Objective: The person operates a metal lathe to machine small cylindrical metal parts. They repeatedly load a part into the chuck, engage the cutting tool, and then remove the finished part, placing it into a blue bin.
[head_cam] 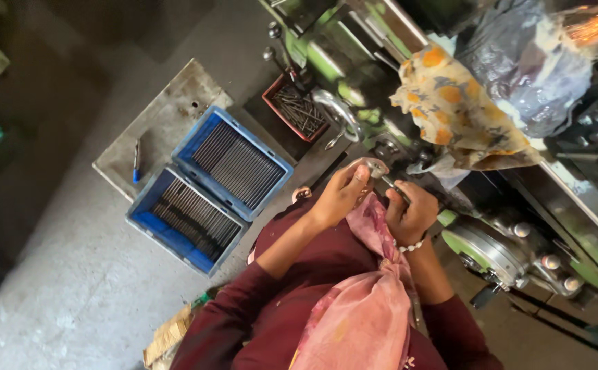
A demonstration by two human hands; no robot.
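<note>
My left hand point(342, 194) rests its fingertips on a small round metal part point(373, 166) at the front of a green machine point(354, 82). Close beside it, my right hand point(412, 211) is closed around a thin metal rod point(389, 183) that points toward that round part. A beaded bracelet circles my right wrist. Both arms wear maroon sleeves, and a pink scarf point(367, 308) hangs between them.
Two blue crates point(176, 236) point(278, 164) of thin metal rods sit on a low slab to the left, with a blue pen point(136, 161) beside them. A red tray point(269, 96) of dark rods stands by the machine. A patterned cloth point(450, 109) drapes the machine.
</note>
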